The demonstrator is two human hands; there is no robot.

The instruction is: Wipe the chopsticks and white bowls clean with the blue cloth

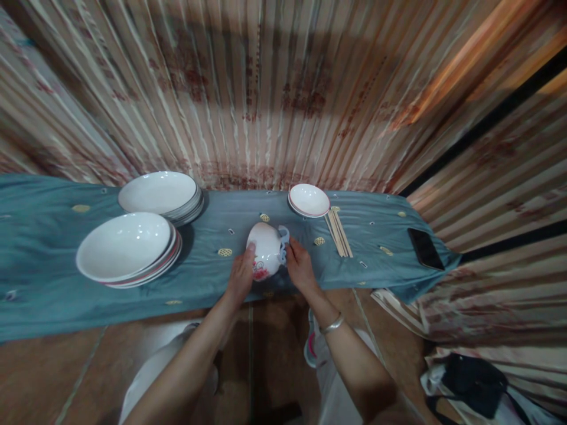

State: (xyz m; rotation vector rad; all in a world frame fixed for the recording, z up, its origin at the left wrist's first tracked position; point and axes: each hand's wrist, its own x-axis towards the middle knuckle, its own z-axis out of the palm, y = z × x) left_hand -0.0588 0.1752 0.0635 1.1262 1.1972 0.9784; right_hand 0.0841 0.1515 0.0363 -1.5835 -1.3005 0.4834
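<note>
In the head view, a white bowl with red flowers [267, 251] is tipped on its side over the near middle of the cloth-covered table. My left hand [241, 273] is closed on the bowl's left side, with the thumb on the outer wall. At the bowl's right edge is a light-blue piece with a curly outline [283, 243]; its exact kind I cannot make out. My right hand [300, 265] is closed with its fingertips on that piece. The inside of the bowl faces away from me.
A stack of white bowls [126, 247] stands at the left, with stacked white plates [159, 192] behind it. Small red-rimmed dishes [309, 199] and several wooden chopsticks [339, 233] lie right of centre. A black phone [425, 248] rests at the right end of the blue tablecloth [212, 277]. Curtains [248, 94] hang behind.
</note>
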